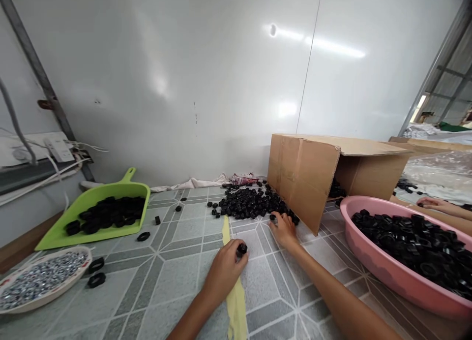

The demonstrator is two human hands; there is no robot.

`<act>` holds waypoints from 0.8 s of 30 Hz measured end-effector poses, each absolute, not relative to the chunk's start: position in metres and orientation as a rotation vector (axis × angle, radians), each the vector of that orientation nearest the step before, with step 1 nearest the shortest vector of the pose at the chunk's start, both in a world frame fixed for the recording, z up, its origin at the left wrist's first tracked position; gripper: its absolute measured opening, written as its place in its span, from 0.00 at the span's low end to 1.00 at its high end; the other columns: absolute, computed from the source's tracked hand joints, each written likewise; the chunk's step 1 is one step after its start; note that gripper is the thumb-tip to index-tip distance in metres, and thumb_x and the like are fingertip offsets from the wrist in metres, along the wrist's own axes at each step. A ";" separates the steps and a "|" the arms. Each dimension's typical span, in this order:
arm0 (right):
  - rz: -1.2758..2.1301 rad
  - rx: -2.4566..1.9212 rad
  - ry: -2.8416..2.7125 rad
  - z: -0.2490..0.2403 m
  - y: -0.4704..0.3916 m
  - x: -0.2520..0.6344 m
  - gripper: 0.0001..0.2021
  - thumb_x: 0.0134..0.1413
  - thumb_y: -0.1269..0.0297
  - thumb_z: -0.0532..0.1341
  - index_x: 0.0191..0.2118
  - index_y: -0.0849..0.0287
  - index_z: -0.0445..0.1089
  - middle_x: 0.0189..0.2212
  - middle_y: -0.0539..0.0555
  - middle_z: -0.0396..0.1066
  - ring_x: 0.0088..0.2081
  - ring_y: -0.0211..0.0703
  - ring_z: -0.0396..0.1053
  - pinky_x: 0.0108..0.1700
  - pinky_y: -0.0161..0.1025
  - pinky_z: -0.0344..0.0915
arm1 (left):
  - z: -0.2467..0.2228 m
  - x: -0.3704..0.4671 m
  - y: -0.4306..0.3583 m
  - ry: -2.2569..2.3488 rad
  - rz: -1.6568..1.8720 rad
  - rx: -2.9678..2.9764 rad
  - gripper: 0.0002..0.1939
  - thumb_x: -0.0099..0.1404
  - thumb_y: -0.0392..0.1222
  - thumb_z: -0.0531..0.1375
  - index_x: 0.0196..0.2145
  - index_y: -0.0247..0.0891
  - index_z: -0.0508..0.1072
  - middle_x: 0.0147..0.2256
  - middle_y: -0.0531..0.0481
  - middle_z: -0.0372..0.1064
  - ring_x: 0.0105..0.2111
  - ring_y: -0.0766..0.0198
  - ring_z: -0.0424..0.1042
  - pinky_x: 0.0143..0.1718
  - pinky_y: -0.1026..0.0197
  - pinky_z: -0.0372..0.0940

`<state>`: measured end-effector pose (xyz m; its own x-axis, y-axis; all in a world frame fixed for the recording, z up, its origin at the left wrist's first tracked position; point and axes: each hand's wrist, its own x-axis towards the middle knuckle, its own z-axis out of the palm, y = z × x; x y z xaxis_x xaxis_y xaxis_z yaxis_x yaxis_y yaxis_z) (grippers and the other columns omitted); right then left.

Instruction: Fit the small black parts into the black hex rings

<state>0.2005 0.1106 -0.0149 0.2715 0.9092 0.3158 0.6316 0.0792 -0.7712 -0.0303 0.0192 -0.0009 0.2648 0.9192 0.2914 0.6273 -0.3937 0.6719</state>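
My left hand is closed round a small black round part, above the patterned surface beside a yellow strip. Farther right, my right hand reaches to the near edge of a pile of small black parts. Its thumb and fingers close on a black part at the pile's edge.
On the left are a green dustpan of black rings and a dish of small metal pieces. An open cardboard box and a pink basin of black parts stand right. Another person's hand shows far right.
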 end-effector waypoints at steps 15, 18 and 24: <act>0.801 -1.192 -1.704 -0.015 0.040 0.171 0.17 0.57 0.54 0.61 0.48 0.58 0.73 0.40 0.56 0.76 0.41 0.48 0.73 0.45 0.42 0.68 | 0.001 -0.032 0.017 1.258 1.033 1.918 0.12 0.66 0.43 0.57 0.47 0.43 0.67 0.33 0.54 0.72 0.30 0.61 0.70 0.34 0.62 0.61; 0.955 -1.085 -1.704 -0.011 0.029 0.167 0.15 0.58 0.57 0.63 0.47 0.59 0.73 0.40 0.55 0.76 0.41 0.47 0.73 0.45 0.42 0.66 | 0.005 -0.031 0.014 1.204 0.962 1.965 0.14 0.66 0.45 0.59 0.49 0.44 0.70 0.36 0.53 0.74 0.33 0.61 0.71 0.38 0.61 0.63; 1.216 -1.016 -1.735 -0.005 0.038 0.180 0.13 0.55 0.59 0.67 0.44 0.58 0.73 0.35 0.52 0.74 0.38 0.44 0.70 0.43 0.41 0.66 | 0.007 -0.029 0.010 1.245 0.860 2.040 0.17 0.71 0.47 0.54 0.56 0.47 0.69 0.44 0.49 0.75 0.41 0.57 0.73 0.44 0.57 0.66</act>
<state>0.1798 0.0380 -0.0052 -0.3840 0.9120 0.1442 0.1754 0.2254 -0.9583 -0.0290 0.0103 0.0068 0.3523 0.9101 0.2183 0.5268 -0.3857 0.7575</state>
